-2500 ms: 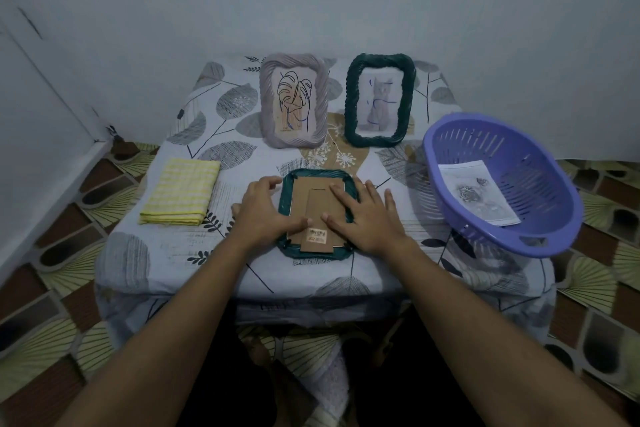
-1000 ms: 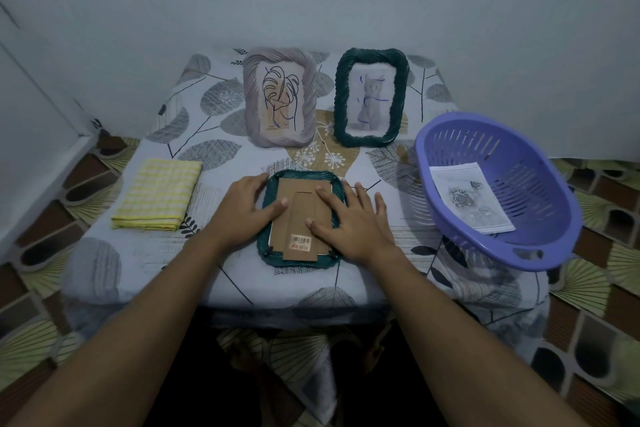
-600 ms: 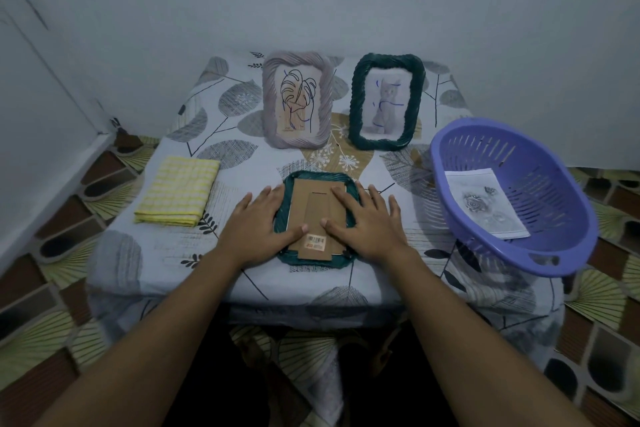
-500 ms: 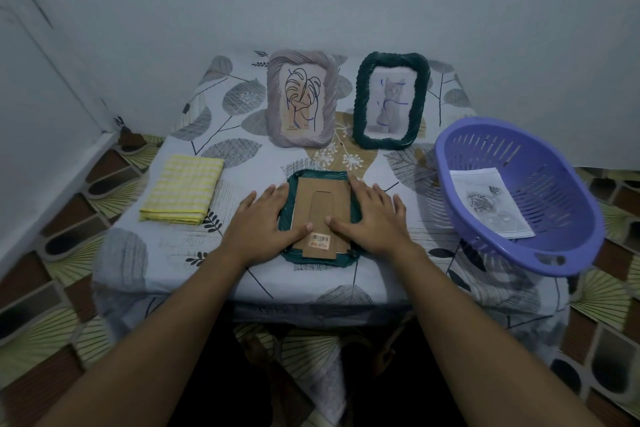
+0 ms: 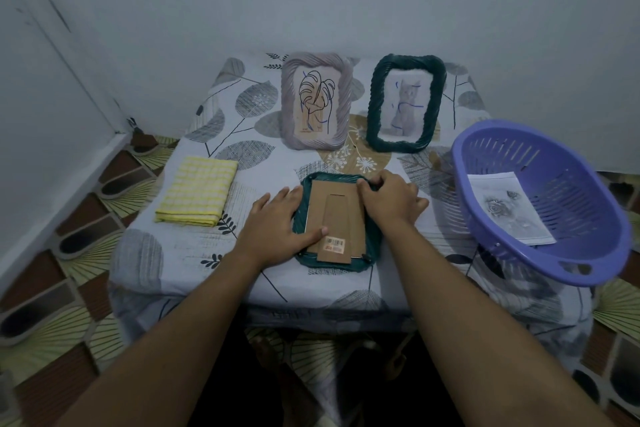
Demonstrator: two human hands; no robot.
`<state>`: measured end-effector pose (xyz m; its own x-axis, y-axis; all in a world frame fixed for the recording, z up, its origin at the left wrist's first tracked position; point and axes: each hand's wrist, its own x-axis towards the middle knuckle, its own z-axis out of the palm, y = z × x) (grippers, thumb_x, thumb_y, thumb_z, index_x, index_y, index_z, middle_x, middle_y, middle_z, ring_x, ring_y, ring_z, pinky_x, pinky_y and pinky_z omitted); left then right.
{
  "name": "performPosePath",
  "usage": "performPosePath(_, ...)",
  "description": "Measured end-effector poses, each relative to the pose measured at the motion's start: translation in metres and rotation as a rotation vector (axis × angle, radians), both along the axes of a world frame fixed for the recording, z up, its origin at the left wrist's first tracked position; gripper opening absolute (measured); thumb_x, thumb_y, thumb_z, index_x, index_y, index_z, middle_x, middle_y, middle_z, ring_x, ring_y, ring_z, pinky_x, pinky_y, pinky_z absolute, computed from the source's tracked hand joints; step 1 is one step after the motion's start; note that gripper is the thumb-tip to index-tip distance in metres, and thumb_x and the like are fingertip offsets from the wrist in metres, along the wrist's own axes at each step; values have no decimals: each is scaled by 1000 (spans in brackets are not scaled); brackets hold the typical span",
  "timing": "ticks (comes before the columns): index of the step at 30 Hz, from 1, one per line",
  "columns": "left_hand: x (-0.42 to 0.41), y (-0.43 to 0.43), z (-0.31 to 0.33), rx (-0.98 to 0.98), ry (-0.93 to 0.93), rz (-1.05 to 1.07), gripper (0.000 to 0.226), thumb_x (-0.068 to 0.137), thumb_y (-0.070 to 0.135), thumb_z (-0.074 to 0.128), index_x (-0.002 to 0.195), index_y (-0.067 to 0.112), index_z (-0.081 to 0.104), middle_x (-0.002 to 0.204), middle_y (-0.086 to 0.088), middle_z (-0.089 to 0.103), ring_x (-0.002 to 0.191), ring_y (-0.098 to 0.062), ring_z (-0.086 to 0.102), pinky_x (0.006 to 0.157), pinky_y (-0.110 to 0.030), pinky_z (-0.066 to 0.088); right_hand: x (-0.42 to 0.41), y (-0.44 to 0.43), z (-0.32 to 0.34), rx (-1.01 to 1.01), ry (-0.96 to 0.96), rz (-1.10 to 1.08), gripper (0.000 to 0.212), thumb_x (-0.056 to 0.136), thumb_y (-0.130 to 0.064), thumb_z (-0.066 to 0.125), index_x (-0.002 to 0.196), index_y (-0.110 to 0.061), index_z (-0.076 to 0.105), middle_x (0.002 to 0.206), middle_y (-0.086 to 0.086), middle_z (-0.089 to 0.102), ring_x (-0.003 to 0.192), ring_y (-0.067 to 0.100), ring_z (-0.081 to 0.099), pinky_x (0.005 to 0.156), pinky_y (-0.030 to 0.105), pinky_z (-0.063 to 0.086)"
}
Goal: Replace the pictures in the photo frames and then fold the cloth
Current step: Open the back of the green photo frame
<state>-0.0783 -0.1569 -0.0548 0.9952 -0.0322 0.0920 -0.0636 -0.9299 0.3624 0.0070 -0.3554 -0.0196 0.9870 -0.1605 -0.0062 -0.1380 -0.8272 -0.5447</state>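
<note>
Item: face-down frame [image 5: 367, 255], dark green twisted rim, lower centre of the picture, lying flat on the leaf-printed table cover [image 5: 194, 246]. Its brown cardboard back [image 5: 337, 215] faced up, with a cut-out stand flap and an orange barcode sticker [image 5: 335, 243] near the bottom edge.

Left hand [image 5: 277, 225]: laid flat with straight fingers on the frame's left rim, thumb pressed on the cardboard near the sticker; it gripped nothing.

Right hand [image 5: 391, 199]: fingers curled at the frame's upper right corner, tips on the rim there, clasping that corner.

Grey frame [image 5: 317, 146]: upright, upper centre, holding a line drawing of a leaf.

Green frame [image 5: 372, 104]: upright just right of the grey one, holding a pale picture of a cat with blue lines.

Yellow cloth [image 5: 197, 191]: checked, folded into a rectangle, left of the hands and apart from them.

Basket [image 5: 568, 191]: purple, slotted, at the right edge of the table, holding a printed sheet [image 5: 509, 208] showing a rose.
</note>
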Motion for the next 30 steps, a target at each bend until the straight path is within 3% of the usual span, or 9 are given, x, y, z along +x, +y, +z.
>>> performPosePath(6, 1, 1, -2, -7, -7, 5, 106, 77, 86, 31, 157, 18, 23, 162, -1, 30, 150, -16, 23, 122, -42, 13, 2, -1, -4, 63, -3, -27, 21, 94, -46, 57, 81, -29, 58, 92, -9, 55, 117, 25, 43, 85, 39, 22)
performPosePath(18, 1, 1, -2, -39, -3, 5, 105, 76, 86, 33, 157, 21, 23, 161, 0, 30, 149, -16, 23, 122, -41, 12, 3, -8, 5, 15, 60, 45, 14, 97, -38, 53, 88, -29, 59, 92, -4, 53, 123, 27, 45, 93, 38, 27)
performPosePath(20, 1, 1, -2, -40, -6, 9, 103, 77, 84, 35, 157, 20, 24, 161, 0, 31, 149, -16, 24, 122, -41, 13, -1, -12, 9, 3, 108, 121, 9, 95, -35, 53, 99, -31, 60, 99, -1, 54, 125, 29, 42, 95, 39, 27)
performPosePath(24, 0, 0, -1, -43, -11, 12, 103, 76, 84, 35, 157, 20, 25, 160, 0, 32, 149, -17, 25, 122, -42, 14, -16, -12, 6, 6, 156, 298, 47, 93, -40, 52, 137, -23, 48, 136, 9, 54, 134, 32, 39, 109, 45, 26)
performPosePath(27, 0, 0, -1, -51, -4, 14, 104, 76, 85, 35, 157, 20, 26, 160, 0, 33, 149, -17, 25, 121, -42, 14, -34, -15, -7, -28, 126, 426, 66, 100, -47, 41, 158, -26, 17, 165, 4, 19, 151, 29, 18, 120, 55, 8)
performPosePath(30, 0, 0, -2, -56, -11, 17, 101, 78, 83, 39, 156, 21, 25, 160, 0, 33, 149, -17, 25, 121, -41, 13, -52, -18, -15, -110, 100, 520, 58, 105, -50, 27, 158, -37, 9, 168, 1, -1, 154, 25, 4, 121, 54, -2)
